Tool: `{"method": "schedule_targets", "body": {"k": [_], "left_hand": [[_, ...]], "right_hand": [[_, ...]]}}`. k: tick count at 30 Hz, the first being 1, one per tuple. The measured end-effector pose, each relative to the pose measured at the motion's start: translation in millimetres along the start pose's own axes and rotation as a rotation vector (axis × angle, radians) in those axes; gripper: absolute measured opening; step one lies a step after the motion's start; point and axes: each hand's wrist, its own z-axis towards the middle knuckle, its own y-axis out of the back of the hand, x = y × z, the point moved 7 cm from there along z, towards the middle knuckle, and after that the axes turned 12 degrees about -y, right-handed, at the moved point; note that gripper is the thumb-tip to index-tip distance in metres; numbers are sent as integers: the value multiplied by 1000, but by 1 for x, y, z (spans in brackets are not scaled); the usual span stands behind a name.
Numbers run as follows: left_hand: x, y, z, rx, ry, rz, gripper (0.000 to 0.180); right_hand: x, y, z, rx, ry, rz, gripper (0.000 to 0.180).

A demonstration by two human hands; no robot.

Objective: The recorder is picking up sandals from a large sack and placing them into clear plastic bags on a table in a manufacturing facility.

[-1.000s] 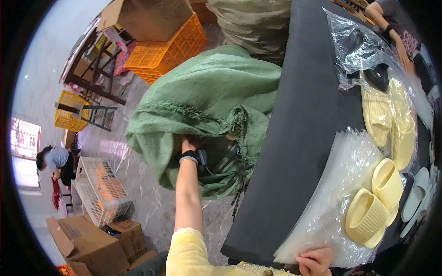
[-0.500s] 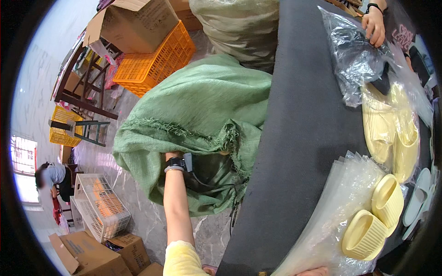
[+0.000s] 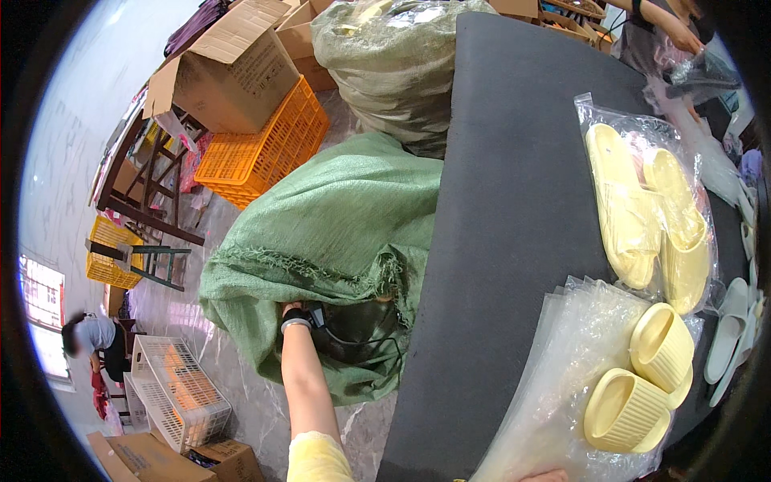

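The green woven sack (image 3: 321, 241) slumped on the floor against the near edge of the dark table (image 3: 514, 209), its frayed mouth gaping toward the person so that an arm could go straight in. The left hand (image 3: 299, 310) was plunged into that mouth up to the banded wrist; the fingers were buried in the dark opening, so whether they were curled around anything could not be told. Just beside the sack, on the table's near corner, lay a stack of clear plastic bags (image 3: 562, 361), with a loose pair of pale yellow slippers (image 3: 646, 377) resting on top of them, close enough to be bagged without a stretch. Only a sliver of the right hand (image 3: 546, 475) showed at the bottom edge, touching the stack of bags; its grip could not be made out. Farther along the table from the sack, a bagged pair of slippers (image 3: 650, 217) lay flat. Behind the sack stood an orange crate (image 3: 265, 149) and a second, fuller sack (image 3: 393, 64).
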Motion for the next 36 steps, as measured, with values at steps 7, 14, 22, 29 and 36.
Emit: {"method": "schedule_targets", "body": {"k": [7,14,22,29,36], "left_hand": [[3,10,-11,27,-78,5,42],[-44,10,-56,-263,-122,43,37],[-98,67,-106,-483,-172,218,45],[-166,30,-132,67,-61,387,42],[-210,75,-167,73,62,530,34]], "right_hand": [[6,1,8,-63,7,-3,25],[0,1,1,-60,12,-12,24],[11,1,-1,-82,89,-44,25],[8,-3,-8,-154,111,-118,29],[15,-2,-11,-196,163,-109,28]]}}
